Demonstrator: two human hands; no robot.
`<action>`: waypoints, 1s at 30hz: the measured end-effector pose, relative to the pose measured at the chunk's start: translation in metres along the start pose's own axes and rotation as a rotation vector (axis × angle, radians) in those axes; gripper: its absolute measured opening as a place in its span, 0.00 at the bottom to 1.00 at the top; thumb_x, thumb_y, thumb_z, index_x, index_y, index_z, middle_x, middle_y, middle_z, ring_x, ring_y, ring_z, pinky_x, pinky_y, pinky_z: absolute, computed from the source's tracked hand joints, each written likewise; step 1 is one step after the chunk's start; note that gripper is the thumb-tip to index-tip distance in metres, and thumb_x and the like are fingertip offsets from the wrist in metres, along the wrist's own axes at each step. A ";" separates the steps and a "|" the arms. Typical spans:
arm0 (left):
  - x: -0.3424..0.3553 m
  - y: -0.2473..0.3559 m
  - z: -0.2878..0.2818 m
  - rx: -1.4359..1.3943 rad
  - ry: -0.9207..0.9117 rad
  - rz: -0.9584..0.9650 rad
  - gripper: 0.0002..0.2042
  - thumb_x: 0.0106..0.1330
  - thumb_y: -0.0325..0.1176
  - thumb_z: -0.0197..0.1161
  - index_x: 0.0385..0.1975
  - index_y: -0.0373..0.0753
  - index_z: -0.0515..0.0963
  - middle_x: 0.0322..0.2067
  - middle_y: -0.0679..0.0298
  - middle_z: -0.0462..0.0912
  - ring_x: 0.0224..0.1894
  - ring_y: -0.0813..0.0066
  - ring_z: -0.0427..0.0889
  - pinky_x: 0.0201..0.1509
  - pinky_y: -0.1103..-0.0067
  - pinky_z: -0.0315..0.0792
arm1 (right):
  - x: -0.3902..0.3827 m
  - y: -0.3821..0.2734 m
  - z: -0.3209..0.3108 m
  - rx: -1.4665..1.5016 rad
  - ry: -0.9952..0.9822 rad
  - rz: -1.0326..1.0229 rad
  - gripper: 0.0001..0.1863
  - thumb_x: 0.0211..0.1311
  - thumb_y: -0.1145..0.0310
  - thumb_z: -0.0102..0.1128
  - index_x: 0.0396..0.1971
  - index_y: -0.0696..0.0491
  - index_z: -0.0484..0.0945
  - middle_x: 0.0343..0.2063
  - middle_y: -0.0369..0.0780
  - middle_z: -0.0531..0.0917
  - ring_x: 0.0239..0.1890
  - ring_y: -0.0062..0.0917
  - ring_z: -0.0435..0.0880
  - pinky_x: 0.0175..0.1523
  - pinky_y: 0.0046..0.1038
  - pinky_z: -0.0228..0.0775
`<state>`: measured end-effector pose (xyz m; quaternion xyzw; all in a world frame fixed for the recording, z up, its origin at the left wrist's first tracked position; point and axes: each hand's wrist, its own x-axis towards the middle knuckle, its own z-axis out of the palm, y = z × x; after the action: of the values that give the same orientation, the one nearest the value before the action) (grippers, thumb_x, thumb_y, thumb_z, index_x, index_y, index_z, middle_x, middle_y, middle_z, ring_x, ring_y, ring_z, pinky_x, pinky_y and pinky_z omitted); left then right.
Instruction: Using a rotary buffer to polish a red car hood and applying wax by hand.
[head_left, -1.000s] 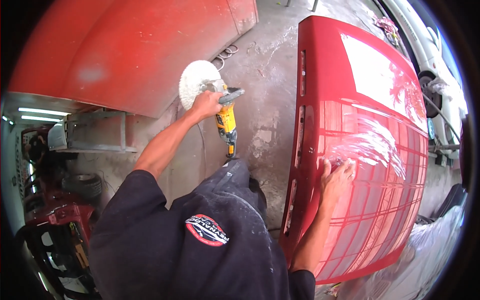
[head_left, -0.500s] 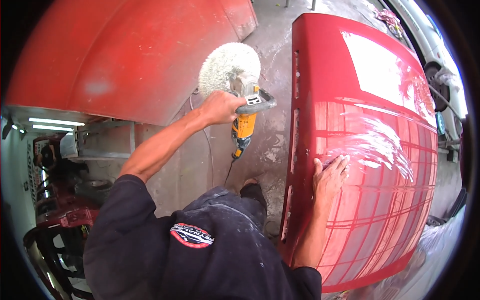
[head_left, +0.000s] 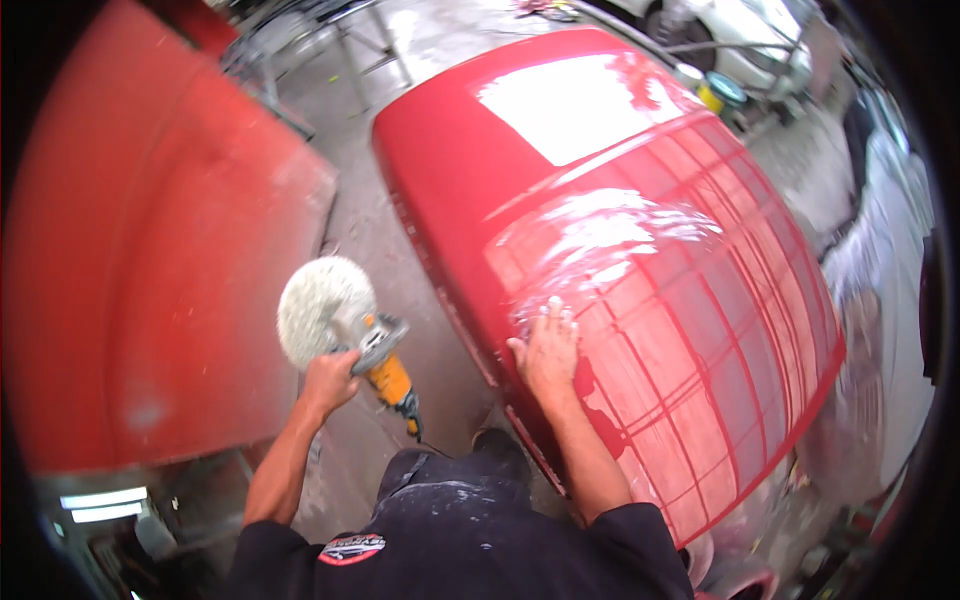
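Note:
My left hand (head_left: 331,380) is closed around the D-shaped handle of a yellow-and-black polisher (head_left: 392,382). The polisher hangs over the floor, its round white wool pad (head_left: 303,310) facing up and to the left. To the right, my right hand (head_left: 552,352) lies on a glossy red car panel (head_left: 680,375), palm down with its fingers stretched out and whitish at the tips. Just beyond those fingertips, streaks of white compound (head_left: 635,228) are smeared over the panel, which mirrors bright light and grid-like lines.
A second, duller red panel (head_left: 150,270) stands on the left. Metal stands (head_left: 365,45) are at the far side. A white car (head_left: 755,35), a yellow bucket (head_left: 711,98) and plastic sheeting (head_left: 865,340) lie beyond the panel. Grey floor (head_left: 415,275) runs between both panels.
The view has turned, so the glossy panel now slants. My left hand and the polisher sit lower and farther left in view. My right hand still rests on the panel, now beside the white smears.

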<state>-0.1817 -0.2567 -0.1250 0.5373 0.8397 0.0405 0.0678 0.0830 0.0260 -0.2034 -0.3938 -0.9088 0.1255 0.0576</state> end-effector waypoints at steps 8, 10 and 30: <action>0.003 -0.007 0.006 -0.125 -0.049 -0.163 0.09 0.58 0.30 0.73 0.34 0.37 0.80 0.27 0.44 0.83 0.34 0.39 0.83 0.35 0.57 0.75 | 0.015 -0.015 0.018 0.099 0.094 0.036 0.44 0.58 0.45 0.71 0.66 0.61 0.71 0.73 0.55 0.64 0.75 0.50 0.62 0.77 0.52 0.55; 0.010 0.001 -0.001 -0.169 -0.058 -0.154 0.09 0.59 0.31 0.73 0.33 0.35 0.80 0.27 0.43 0.83 0.34 0.38 0.83 0.35 0.57 0.74 | 0.018 -0.019 0.018 0.077 0.105 0.075 0.45 0.58 0.44 0.71 0.67 0.62 0.70 0.73 0.55 0.64 0.75 0.50 0.61 0.77 0.51 0.55; 0.084 -0.072 0.033 -0.372 -0.189 0.043 0.13 0.63 0.35 0.73 0.30 0.31 0.79 0.23 0.41 0.80 0.28 0.37 0.80 0.32 0.58 0.71 | -0.085 -0.015 -0.028 0.000 0.417 0.908 0.44 0.61 0.34 0.61 0.57 0.64 0.76 0.51 0.55 0.78 0.57 0.51 0.75 0.66 0.53 0.63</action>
<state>-0.2758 -0.2112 -0.1732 0.5347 0.7960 0.1457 0.2433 0.1360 -0.0407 -0.1729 -0.7664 -0.6146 0.0567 0.1777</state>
